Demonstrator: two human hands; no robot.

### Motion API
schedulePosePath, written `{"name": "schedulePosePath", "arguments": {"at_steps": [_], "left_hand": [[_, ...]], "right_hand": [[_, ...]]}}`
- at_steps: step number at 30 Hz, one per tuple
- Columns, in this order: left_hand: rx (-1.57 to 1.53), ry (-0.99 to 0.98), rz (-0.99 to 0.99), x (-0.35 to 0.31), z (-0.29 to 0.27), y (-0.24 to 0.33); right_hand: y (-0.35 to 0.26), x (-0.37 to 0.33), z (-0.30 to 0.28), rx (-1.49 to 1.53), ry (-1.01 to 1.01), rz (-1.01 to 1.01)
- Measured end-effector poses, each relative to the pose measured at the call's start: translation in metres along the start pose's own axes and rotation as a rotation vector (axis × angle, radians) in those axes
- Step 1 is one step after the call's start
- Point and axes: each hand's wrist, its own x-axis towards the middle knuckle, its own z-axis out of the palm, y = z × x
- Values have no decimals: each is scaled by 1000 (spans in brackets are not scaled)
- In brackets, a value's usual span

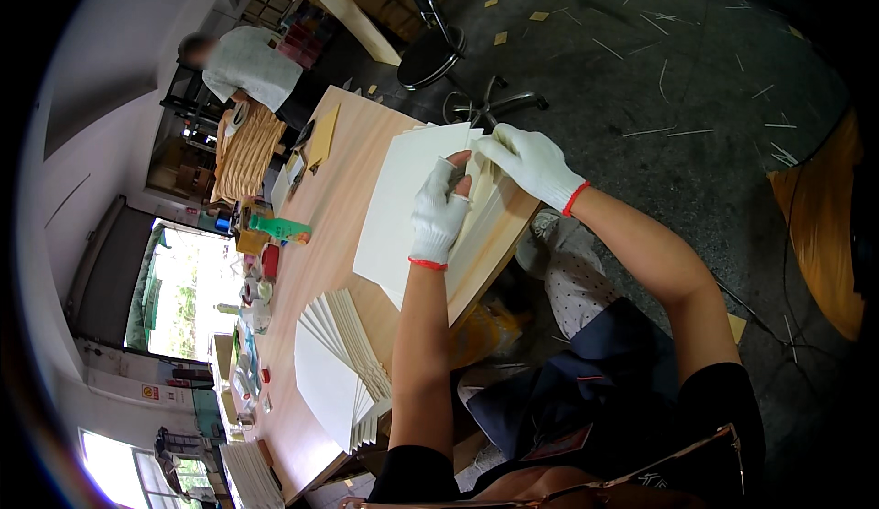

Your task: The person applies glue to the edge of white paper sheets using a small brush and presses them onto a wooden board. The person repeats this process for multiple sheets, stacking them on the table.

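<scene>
A large white board point(394, 207) lies on the wooden table point(322, 234), in front of me. My left hand point(438, 216), in a white glove with a red cuff and bare fingertips, rests over its right side. The thumb and fingers of that hand are apart. Beside them, my right hand point(533, 163), gloved the same way, has its fingers curled at the far right corner of the white sheets and pinches an edge there. A cream-coloured panel point(478, 200) runs beneath and between the hands; the exact contact at the right fingertips is hidden.
A fanned stack of white boards point(337, 362) lies nearer left. A green bottle point(280, 228) and clutter line the table's left side. Another person point(252, 68) stands far left by brown sheets point(249, 152). A black swivel chair point(430, 59) stands beyond the table; strips litter the floor.
</scene>
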Motion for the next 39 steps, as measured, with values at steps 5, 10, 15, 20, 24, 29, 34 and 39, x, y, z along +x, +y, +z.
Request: {"name": "schedulePosePath", "arguments": {"at_steps": [5,10,15,20,24,29,34,39], "left_hand": [[229,-92,137,2,-5,-1],[312,-70,156,0,-2,-4],[276,-57,133,1,0,-5],[319,-16,192,-2,1,-4],[171,79,94,-4,5,6],[373,-10,162,-3,0,-4],[470,-38,332,-9,0,4],[465,13,322,-8,3,0]], "right_hand": [[5,2,2,2,29,-27],[5,3,4,29,24,-2],[7,4,3,28,10,18],[4,1,2,-19,57,7],[-4,-8,-11,-271,256,-343],[9,-29,1,-463,87,-704],[14,-35,5,-431,57,-632],[13,-36,5,-408,5,-589]]}}
